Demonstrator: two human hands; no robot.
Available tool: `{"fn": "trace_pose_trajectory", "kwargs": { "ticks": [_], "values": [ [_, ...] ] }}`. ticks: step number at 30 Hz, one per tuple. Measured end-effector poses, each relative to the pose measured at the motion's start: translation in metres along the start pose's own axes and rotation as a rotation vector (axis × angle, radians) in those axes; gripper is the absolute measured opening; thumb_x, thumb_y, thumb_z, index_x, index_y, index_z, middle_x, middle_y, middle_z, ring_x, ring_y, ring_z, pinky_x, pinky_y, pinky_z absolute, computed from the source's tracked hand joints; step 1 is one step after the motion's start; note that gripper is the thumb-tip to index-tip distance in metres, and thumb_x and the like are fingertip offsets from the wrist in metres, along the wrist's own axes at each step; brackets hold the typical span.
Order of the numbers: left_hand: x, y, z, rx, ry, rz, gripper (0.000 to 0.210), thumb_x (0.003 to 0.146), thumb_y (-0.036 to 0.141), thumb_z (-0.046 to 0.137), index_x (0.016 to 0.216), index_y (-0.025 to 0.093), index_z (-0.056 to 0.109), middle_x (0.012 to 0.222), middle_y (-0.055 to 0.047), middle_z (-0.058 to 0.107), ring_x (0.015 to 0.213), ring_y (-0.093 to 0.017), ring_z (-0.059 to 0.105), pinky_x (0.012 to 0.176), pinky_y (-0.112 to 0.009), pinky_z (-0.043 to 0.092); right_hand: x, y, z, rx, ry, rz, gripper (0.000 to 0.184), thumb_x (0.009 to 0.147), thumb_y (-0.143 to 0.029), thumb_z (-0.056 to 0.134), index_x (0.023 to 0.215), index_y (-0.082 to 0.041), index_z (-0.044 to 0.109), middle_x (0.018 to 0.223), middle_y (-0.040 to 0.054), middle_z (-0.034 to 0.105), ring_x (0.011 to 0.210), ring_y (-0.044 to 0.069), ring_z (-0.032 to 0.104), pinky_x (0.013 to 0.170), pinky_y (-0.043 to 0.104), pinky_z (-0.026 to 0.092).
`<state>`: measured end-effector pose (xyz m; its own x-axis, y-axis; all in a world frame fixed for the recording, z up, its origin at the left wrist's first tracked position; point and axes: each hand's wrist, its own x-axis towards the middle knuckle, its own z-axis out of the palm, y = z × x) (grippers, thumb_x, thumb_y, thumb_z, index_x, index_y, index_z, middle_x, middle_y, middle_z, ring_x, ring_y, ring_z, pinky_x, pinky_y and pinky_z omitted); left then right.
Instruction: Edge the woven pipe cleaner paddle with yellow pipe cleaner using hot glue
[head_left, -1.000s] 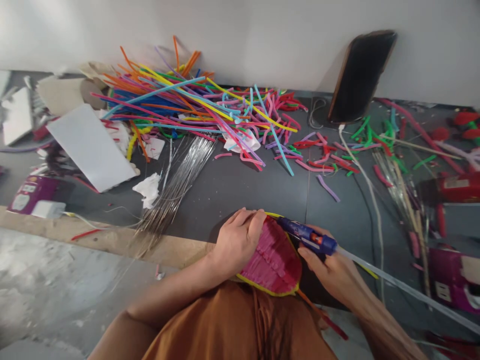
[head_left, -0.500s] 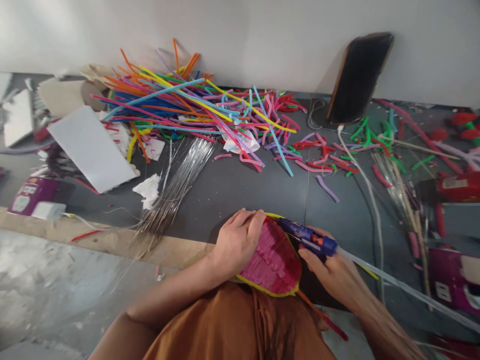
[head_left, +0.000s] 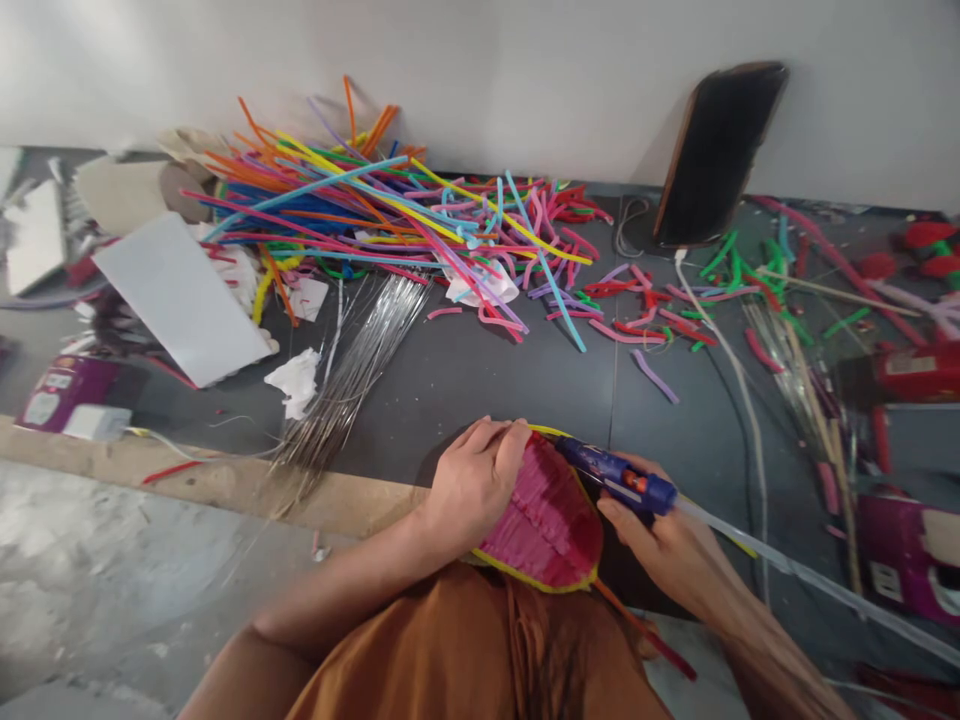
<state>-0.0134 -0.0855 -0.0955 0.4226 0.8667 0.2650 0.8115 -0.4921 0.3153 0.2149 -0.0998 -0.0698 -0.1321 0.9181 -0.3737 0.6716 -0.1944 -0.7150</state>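
Observation:
A magenta petal-shaped piece edged with yellow pipe cleaner lies at the table's front edge, over my lap. My left hand is closed over its left side, fingers curled along the upper rim. In my right hand is a dark blue glue gun, its nozzle against the petal's upper right edge by the yellow border. A long clear glue stick runs out of the gun's back end. From the petal's lower right tip sticks an orange-red stem.
Behind lies a heap of coloured pipe cleaners, with cut pieces to its right. A phone leans on the wall, its white cable running forward. Wire stems, a white board and a purple box lie around.

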Motion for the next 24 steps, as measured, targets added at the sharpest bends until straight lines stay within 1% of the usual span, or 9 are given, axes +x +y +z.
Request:
{"fn": "trace_pose_trajectory", "kwargs": {
  "ticks": [4,7,10,12,15,17,21,23,24],
  "values": [
    [0.0,0.0,0.001,0.004,0.0,0.001,0.032,0.087,0.01,0.053,0.119,0.011,0.05,0.104,-0.008,0.069,0.098,-0.019,0.063,0.096,-0.037,0.052,-0.005,0.003,-0.001,-0.015,0.036,-0.051,0.045,0.083,-0.053,0.05,0.111,-0.018,0.053,0.083,0.0058,0.07,0.067,0.019,0.066,0.059,0.03,0.053],
    [0.0,0.0,0.001,0.009,0.001,-0.002,0.032,0.087,0.01,0.052,0.119,0.011,0.05,0.104,-0.008,0.069,0.099,-0.019,0.064,0.096,-0.037,0.052,-0.01,0.013,-0.008,-0.131,0.137,-0.121,0.04,0.085,-0.049,0.051,0.112,-0.02,0.054,0.092,0.0065,0.07,0.076,0.02,0.068,0.066,0.029,0.054],
    [-0.002,0.0,0.002,0.005,-0.016,-0.006,0.033,0.088,0.01,0.05,0.121,0.012,0.05,0.106,-0.009,0.069,0.101,-0.019,0.064,0.097,-0.038,0.051,-0.01,0.027,-0.026,-0.354,0.341,-0.152,0.044,0.086,-0.046,0.053,0.122,-0.021,0.053,0.102,0.0087,0.069,0.083,0.022,0.068,0.067,0.03,0.052],
    [-0.002,-0.001,0.002,-0.001,-0.023,-0.01,0.033,0.088,0.011,0.05,0.122,0.013,0.049,0.107,-0.009,0.068,0.102,-0.02,0.063,0.098,-0.039,0.051,-0.005,0.038,-0.043,-0.555,0.429,-0.199,0.051,0.086,-0.044,0.052,0.131,-0.02,0.048,0.106,0.0123,0.066,0.086,0.025,0.067,0.07,0.034,0.051],
    [-0.002,-0.001,0.001,-0.013,-0.018,-0.017,0.033,0.089,0.012,0.049,0.122,0.013,0.049,0.108,-0.01,0.068,0.102,-0.019,0.064,0.098,-0.039,0.051,0.005,0.056,-0.068,-0.875,0.419,-0.255,0.055,0.088,-0.032,0.05,0.138,-0.012,0.041,0.103,0.0189,0.064,0.092,0.031,0.063,0.073,0.04,0.049],
    [-0.002,-0.001,0.001,-0.022,-0.02,-0.022,0.033,0.089,0.012,0.049,0.122,0.013,0.049,0.108,-0.01,0.068,0.102,-0.019,0.063,0.098,-0.038,0.051,0.008,0.064,-0.082,-1.003,0.405,-0.285,0.054,0.088,-0.026,0.05,0.139,-0.009,0.041,0.102,0.0206,0.063,0.092,0.032,0.061,0.075,0.042,0.048],
    [-0.002,0.0,0.0,-0.027,-0.03,-0.019,0.034,0.089,0.012,0.049,0.123,0.012,0.048,0.109,-0.011,0.068,0.104,-0.02,0.063,0.099,-0.039,0.051,0.007,0.062,-0.094,-1.027,0.483,-0.318,0.048,0.086,-0.017,0.047,0.134,-0.022,0.049,0.115,0.0198,0.06,0.102,0.037,0.057,0.078,0.049,0.046],
    [-0.002,-0.001,0.0,-0.017,-0.034,-0.019,0.034,0.089,0.012,0.05,0.122,0.011,0.049,0.11,-0.011,0.068,0.103,-0.02,0.063,0.099,-0.039,0.051,0.008,0.047,-0.087,-0.946,0.564,-0.386,0.047,0.086,-0.015,0.047,0.132,-0.025,0.051,0.119,0.0181,0.06,0.107,0.036,0.055,0.084,0.051,0.045],
    [-0.002,-0.001,0.0,-0.011,-0.036,-0.018,0.033,0.089,0.012,0.05,0.122,0.011,0.049,0.11,-0.01,0.068,0.103,-0.02,0.063,0.099,-0.039,0.05,0.01,0.037,-0.08,-0.891,0.549,-0.413,0.046,0.087,-0.015,0.047,0.133,-0.025,0.049,0.121,0.0178,0.059,0.109,0.033,0.055,0.09,0.05,0.044]
  ]
}}
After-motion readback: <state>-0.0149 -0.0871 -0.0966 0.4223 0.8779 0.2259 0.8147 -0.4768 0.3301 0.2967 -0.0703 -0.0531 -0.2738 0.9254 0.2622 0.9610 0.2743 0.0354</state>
